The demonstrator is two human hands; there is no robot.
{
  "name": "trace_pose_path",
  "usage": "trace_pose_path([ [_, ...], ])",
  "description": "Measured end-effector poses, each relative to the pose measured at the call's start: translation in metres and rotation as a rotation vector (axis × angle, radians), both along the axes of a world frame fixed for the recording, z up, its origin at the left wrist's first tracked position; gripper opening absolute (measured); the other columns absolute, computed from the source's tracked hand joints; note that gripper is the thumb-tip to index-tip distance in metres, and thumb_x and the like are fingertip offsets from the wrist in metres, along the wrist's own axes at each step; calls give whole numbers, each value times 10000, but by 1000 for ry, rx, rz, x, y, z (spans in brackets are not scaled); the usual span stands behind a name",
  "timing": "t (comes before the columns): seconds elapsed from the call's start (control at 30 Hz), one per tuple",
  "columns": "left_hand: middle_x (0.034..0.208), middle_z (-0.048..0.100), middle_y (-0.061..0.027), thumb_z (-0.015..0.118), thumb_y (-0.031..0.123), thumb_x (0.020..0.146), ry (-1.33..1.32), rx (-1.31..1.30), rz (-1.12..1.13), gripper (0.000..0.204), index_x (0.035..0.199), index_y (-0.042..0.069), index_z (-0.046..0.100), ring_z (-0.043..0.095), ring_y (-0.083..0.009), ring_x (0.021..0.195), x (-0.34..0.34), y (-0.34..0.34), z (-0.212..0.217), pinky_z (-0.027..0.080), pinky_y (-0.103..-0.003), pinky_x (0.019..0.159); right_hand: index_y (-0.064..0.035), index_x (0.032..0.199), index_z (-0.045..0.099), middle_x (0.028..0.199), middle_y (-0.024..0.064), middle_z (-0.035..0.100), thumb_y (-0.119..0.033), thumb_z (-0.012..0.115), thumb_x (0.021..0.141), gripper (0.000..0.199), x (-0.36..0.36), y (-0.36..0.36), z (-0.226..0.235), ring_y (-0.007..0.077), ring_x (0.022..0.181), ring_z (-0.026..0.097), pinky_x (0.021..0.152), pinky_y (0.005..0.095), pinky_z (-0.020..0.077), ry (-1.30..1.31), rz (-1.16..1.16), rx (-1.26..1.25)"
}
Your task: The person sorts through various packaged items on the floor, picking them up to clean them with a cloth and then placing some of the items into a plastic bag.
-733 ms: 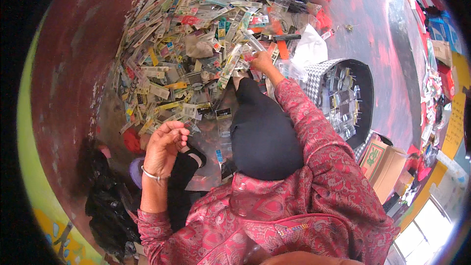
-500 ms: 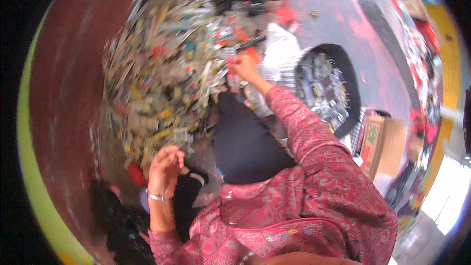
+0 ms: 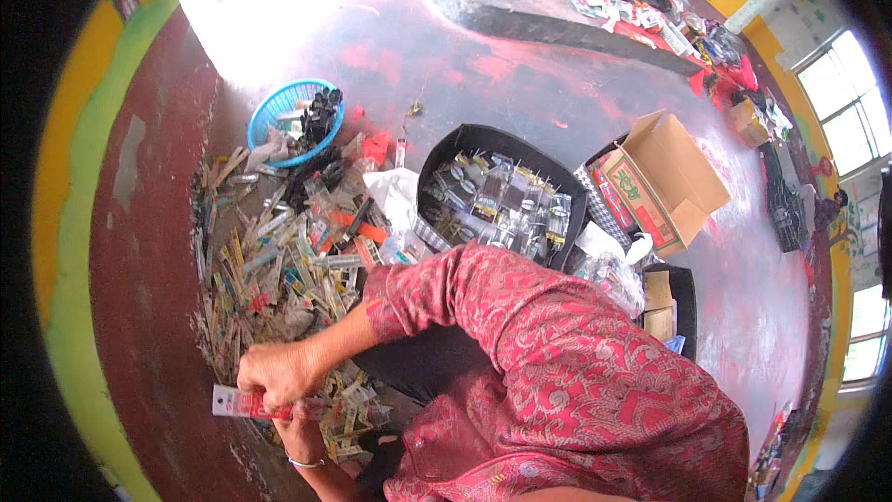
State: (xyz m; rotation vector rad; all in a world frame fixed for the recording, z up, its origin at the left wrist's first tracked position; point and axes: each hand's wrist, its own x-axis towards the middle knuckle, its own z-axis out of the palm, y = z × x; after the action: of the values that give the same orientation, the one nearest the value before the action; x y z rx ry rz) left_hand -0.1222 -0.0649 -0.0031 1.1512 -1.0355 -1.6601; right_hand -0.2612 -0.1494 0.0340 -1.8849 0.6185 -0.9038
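Underfoot, a worn reddish floor (image 3: 520, 65) below seemingly yellow-green walls (image 3: 70, 223).

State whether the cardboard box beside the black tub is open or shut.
Open: the cardboard box has its flaps spread wide, beside the black tub.

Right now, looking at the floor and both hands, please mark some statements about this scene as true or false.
1. Both hands grip one flat red and clear packet. True: right hand above, left hand below it.
2. The blue basket stands right of the cardboard box. False: it stands far to its left.
3. The black tray holds clear packets. True.
4. The cardboard box is taped shut. False: its flaps are open.
5. The left wrist is bare. False: it wears a thin bangle.
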Motion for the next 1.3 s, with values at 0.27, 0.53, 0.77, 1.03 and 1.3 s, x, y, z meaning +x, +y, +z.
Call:
trace_pose_path([
  [0.27, 747, 524, -77, 480, 232, 882, 152, 32, 30, 226, 1009, 54, 427, 475, -139, 561, 35, 19, 16, 392, -250, 483, -6, 637, 579, 599, 123, 599, -153, 672, 529, 205, 23, 15, 29, 250, 594, 611, 538, 346, 457, 156, -66, 211],
  [0.53, 741, 604, -201, 408, 245, 909, 140, 30, -40, 353, 1063, -68, 458, 524, -178, 513, 37, 27, 24, 415, -246, 497, 17, 585, 565, 525, 168, 522, -234, 613, 608, 257, 64, 1, -6, 200, 498, 541, 482, 365, 408, -8, -185, 261],
  [0.77, 867, 600, -190, 536, 260, 842, 226, 52, 92, 422, 1106, -53, 434, 561, -181, 628, 36, 22, 30, 462, -272, 579, 6, 614, 597, 610, 198, 561, -271, 615, 671, 283, 57, -6, -8, 297, 560, 580, 537, 381, 440, 65, -212, 203],
  [1.03, 831, 618, -117, 549, 259, 831, 175, 44, 136, 332, 1027, -3, 489, 584, -152, 639, 62, 33, 14, 476, -251, 577, -32, 638, 642, 550, 14, 571, -246, 622, 721, 230, 71, -4, -17, 53, 537, 489, 502, 274, 428, 209, -140, 317],
  [1.3, 936, 597, -166, 554, 266, 836, 270, 155, 69, 396, 1065, -43, 460, 603, -178, 766, 68, 37, 18, 497, -259, 686, -16, 733, 626, 622, 25, 581, -155, 598, 787, 152, 73, 0, -14, 54, 463, 469, 417, 183, 356, -5, -86, 628],
])
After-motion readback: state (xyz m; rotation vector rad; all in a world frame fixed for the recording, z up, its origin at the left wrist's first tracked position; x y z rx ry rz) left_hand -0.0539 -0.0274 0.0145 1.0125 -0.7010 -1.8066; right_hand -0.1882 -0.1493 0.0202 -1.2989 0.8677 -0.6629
